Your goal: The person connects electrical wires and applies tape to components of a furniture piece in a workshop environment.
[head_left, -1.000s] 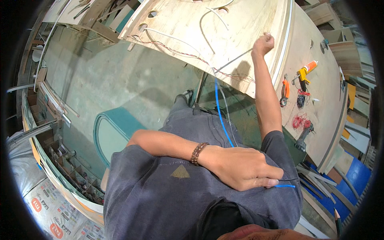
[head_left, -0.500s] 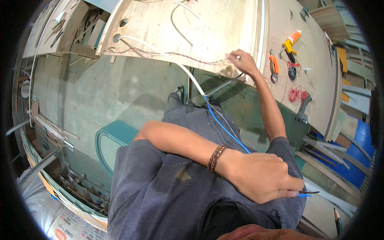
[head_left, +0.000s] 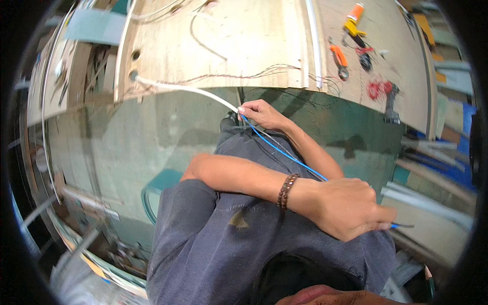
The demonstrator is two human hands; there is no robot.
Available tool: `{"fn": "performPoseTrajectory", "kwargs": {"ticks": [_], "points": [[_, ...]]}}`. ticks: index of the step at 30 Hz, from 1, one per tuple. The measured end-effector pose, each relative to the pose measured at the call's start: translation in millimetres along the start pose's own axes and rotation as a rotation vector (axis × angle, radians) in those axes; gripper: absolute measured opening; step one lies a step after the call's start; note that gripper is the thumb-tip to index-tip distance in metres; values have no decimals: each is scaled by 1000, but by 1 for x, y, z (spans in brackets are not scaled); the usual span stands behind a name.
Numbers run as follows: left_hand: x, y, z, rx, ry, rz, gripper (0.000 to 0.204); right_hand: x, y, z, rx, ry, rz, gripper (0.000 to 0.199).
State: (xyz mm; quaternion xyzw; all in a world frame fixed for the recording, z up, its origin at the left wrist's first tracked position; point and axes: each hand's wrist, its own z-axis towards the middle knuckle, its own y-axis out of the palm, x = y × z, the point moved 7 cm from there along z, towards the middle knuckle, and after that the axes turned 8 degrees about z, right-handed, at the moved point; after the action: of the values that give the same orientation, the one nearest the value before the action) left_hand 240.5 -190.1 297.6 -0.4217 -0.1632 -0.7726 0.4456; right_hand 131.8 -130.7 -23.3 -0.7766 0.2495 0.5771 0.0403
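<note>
A white sheathed cable comes out of a hole in the wooden panel and hangs over its near edge. My right hand pinches the sheath's end, where a blue wire and a greyish wire come out. These run back toward my body and under my left hand. That hand crosses my chest with its fingers closed on the wires; a blue and a black tip stick out past them. Along the panel's near edge lies a twisted red-and-black wire, its strands spread at the right end.
Right of a white strip lie orange-handled pliers, a yellow-and-orange tool, a red wire tangle and a cordless drill. Wood offcuts are stacked at the right. A green rounded object stands at my left.
My right hand has let go of the twisted wire's end and moved left and nearer, onto the white cable's end. My left hand keeps its hold, slightly farther right and up. The view has shifted.
</note>
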Motion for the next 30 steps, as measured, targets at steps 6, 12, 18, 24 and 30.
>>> {"fn": "performPoseTrajectory", "kwargs": {"ticks": [6,12,18,24,30], "points": [[-30,-29,1,136,-78,-189,22,85,-81,-11,488,125,750,25],[-63,-72,12,140,-359,-148,37,226,-198,-145,1016,370,-661,36],[-212,-137,-63,272,-757,33,33,26,-133,-174,1160,-175,408,44],[-232,-150,-86,70,-635,497,26,-91,-107,-113,1128,-302,235,38],[-240,-162,-99,-42,-587,750,23,-95,-115,-77,1291,-331,224,27]]}}
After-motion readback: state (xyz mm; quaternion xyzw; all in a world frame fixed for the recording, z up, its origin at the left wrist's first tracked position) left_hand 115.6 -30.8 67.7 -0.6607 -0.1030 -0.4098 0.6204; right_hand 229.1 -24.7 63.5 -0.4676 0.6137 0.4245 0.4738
